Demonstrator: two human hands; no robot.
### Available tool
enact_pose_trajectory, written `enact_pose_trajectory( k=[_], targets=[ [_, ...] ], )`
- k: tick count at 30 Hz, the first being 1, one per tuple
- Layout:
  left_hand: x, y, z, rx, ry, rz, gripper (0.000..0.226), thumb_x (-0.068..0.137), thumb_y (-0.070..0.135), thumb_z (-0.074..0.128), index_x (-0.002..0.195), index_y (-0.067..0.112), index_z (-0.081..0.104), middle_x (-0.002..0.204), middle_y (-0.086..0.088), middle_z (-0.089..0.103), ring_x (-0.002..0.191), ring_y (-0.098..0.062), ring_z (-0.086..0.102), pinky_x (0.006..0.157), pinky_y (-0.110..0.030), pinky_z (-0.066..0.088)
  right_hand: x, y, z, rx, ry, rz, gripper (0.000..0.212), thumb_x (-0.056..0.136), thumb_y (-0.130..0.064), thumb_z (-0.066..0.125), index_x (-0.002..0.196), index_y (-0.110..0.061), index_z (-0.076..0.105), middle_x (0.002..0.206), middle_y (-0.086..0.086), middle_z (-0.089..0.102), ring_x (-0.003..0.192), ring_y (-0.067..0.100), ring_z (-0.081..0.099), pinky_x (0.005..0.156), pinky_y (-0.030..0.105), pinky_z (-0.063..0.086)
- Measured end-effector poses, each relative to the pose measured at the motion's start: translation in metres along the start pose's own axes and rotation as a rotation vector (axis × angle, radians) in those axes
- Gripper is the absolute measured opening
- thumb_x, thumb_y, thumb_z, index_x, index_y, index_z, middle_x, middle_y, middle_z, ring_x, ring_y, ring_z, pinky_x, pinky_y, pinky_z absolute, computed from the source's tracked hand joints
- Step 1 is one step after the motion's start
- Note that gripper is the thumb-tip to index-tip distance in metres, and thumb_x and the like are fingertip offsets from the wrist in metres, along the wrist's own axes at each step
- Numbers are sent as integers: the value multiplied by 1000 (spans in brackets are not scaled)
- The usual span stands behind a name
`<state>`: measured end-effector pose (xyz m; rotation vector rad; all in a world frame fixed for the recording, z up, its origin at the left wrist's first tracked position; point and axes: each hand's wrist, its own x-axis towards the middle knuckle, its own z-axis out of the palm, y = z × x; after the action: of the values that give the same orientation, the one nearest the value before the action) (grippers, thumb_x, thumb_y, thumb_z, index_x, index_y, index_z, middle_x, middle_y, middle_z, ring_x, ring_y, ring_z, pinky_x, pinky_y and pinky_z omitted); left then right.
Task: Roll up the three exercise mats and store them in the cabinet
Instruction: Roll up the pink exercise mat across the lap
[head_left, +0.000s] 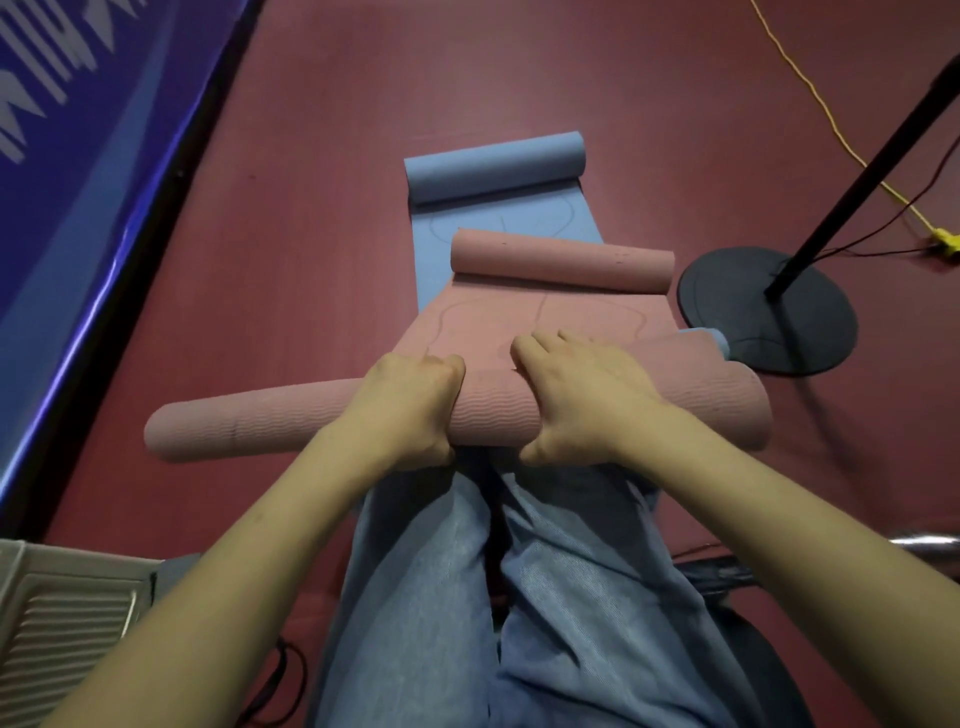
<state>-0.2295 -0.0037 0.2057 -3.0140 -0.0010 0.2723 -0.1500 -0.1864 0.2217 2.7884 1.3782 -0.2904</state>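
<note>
Both hands' fingers, left hand (410, 402) and right hand (582, 395), clamped around pink roll (488, 415), fingertips hidden beyond it.

light: dim, even, warm cast | glare: bright streak on blue banner (78, 218) edge, left of the pink mat roll (249, 423) | shadows: soft, beside round stand base (769, 312) | edges: wide-angle bowing, corners blurred | centre: sharp

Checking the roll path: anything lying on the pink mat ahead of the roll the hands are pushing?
Yes. The pink mat's far end is curled into its own roll, straight ahead of the near roll held by the left hand and right hand.
</note>
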Motion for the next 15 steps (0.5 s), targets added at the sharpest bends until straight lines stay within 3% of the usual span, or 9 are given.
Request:
enact_pose_trajectory(
  k=[4,7,10,12,15],
  targets=[
    [-10,4,3,0,72,38,53,64,49,74,104,21,52,104,2,67,91,-27,66,71,-35,40,-19,-2,3,-24,64,23,72,60,-57,78,112,-25,41,115,-2,58,98,28,59,74,34,29],
    [-27,-10,13,-212,107,93,79,58,61,76,126,24,59,120,6,69,110,-20,64,86,-34,45,-33,3,3,-64,71,19,72,57,-54,78,113,-26,42,109,-1,58,97,29,60,74,36,33],
    [-55,-50,26,-260,70,-2,112,52,69,82,146,19,48,141,0,60,127,-21,57,103,-39,45,-40,17,-1,-51,40,19,72,54,-57,74,111,-27,42,107,-3,61,95,30,61,74,37,39],
    [-72,-78,34,-195,18,-104,119,45,68,89,145,19,47,137,-1,64,122,-25,62,98,-44,48,-44,24,-5,-46,26,16,73,54,-59,72,113,-28,42,109,-5,63,95,29,61,69,35,33],
    [-84,-100,44,-127,-16,-166,97,45,57,94,127,23,57,112,2,74,100,-25,71,85,-42,51,-46,24,-6,-46,9,-22,73,56,-59,72,114,-29,41,111,-7,63,96,28,62,69,34,33]
  ],
)
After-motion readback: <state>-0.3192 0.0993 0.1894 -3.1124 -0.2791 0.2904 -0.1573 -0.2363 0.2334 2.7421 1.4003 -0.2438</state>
